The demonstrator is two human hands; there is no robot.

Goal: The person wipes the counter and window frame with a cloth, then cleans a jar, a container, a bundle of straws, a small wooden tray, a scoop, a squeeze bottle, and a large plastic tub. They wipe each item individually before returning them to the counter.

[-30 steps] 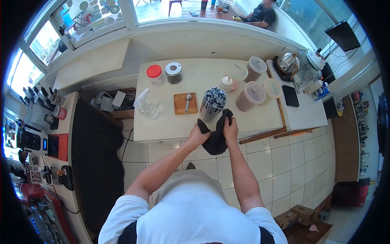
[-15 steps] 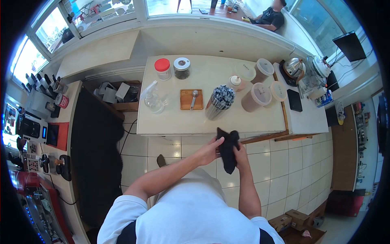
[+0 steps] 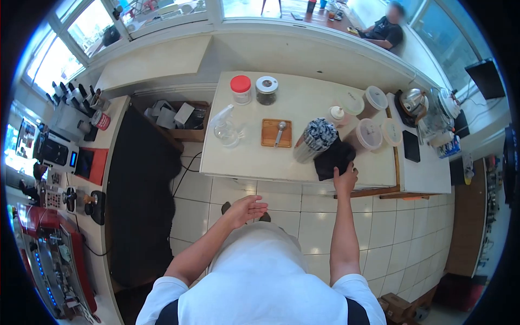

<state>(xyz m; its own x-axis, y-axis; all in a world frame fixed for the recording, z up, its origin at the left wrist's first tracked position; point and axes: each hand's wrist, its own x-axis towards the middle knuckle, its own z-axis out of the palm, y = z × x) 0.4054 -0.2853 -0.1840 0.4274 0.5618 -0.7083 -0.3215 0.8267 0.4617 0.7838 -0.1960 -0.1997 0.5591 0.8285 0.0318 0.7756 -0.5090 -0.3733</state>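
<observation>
My right hand (image 3: 346,176) grips a folded black cloth (image 3: 334,158) at the table's front edge, right beside a tall clear container of straws (image 3: 314,142). The cloth hides part of that container's side. My left hand (image 3: 246,210) hovers over the floor in front of the table, fingers stretched out and holding nothing. Left of the straws, a metal scoop (image 3: 280,132) lies on a small wooden tray (image 3: 265,142). A clear spray bottle (image 3: 226,134) stands further left.
Lidded plastic tubs (image 3: 367,135) and a pump bottle (image 3: 335,115) crowd the white table's (image 3: 249,165) right side. A red-lidded jar (image 3: 241,89) and a white-lidded jar (image 3: 266,90) stand at the back. A kettle (image 3: 415,102) and a phone (image 3: 411,146) are on the right counter. Someone sits beyond the window.
My right hand has carried the black cloth forward onto the table beside the straws. My left hand has let go of it and drawn back to the left. The view has shifted slightly.
</observation>
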